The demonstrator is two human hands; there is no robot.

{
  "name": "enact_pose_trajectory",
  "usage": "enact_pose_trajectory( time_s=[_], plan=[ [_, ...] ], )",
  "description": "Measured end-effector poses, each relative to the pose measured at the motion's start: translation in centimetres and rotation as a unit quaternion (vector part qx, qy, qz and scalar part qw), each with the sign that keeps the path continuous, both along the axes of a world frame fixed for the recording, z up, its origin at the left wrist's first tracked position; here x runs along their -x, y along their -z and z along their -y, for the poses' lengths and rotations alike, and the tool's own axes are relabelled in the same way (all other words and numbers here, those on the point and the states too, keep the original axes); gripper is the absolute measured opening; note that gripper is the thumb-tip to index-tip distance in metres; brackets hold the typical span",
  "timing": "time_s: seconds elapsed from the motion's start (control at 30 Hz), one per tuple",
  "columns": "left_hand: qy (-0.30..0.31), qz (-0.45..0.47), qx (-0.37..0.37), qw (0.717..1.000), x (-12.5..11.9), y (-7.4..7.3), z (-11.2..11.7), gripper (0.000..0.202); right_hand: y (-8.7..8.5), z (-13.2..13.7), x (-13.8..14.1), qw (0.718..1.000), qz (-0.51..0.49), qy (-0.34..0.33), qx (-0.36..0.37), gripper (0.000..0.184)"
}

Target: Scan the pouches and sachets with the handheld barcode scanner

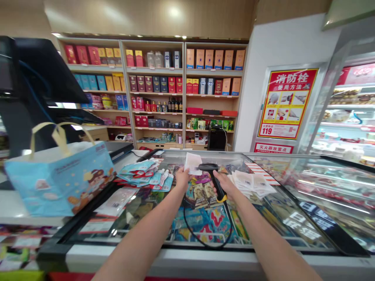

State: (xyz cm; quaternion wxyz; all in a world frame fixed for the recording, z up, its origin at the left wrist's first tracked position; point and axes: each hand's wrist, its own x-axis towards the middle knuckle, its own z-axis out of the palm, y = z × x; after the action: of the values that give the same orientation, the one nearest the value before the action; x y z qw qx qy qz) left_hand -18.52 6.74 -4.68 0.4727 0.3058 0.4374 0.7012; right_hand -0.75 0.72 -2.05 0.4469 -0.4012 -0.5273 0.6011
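My left hand (182,177) pinches a small white packet (193,162) and holds it up above the glass freezer lid (263,218). My right hand (224,183) grips the handle of a black barcode scanner (211,171), whose head sits right beside the packet. The scanner's black cable (205,240) loops down over the glass. A pile of teal and red flat packets (145,175) lies to the left of my left hand. A spread of white packets (252,181) lies to the right of my right hand.
A light blue paper bag with yellow handles (60,179) stands on the counter at left, below a black monitor (35,82). Shelves of boxed goods (164,86) fill the back wall. A chilled display case (345,113) stands at right.
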Motion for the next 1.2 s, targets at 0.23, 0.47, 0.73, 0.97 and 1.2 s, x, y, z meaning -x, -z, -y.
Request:
enact_pose_trajectory(
  time_s=[0.23, 0.47, 0.73, 0.97, 1.2],
  plan=[
    [-0.059, 0.008, -0.001, 0.998, 8.3, -0.5, 7.3, 0.012, -1.3, 2.4, 6.8, 0.994, 0.034, -0.103, -0.002, 0.042],
    [-0.134, -0.003, 0.027, 0.991, 16.5, 0.1, 13.5, 0.011, -1.0, 4.0, 14.4, 0.98, 0.041, -0.197, -0.013, 0.036],
    [-0.209, -0.256, 0.126, 0.935, 24.4, 1.5, 16.6, 0.012, 0.0, 4.7, 19.4, 0.967, 0.067, -0.244, -0.014, 0.031],
    [-0.284, -0.588, 0.138, 0.745, 25.8, 1.6, 16.5, 0.034, -0.2, 4.3, 18.4, 0.973, 0.057, -0.224, -0.004, 0.032],
    [-0.241, -0.61, -0.038, 0.754, 20.0, 0.9, 13.0, 0.022, -1.1, 3.1, 14.4, 0.986, 0.031, -0.164, -0.016, 0.038]
  ],
)
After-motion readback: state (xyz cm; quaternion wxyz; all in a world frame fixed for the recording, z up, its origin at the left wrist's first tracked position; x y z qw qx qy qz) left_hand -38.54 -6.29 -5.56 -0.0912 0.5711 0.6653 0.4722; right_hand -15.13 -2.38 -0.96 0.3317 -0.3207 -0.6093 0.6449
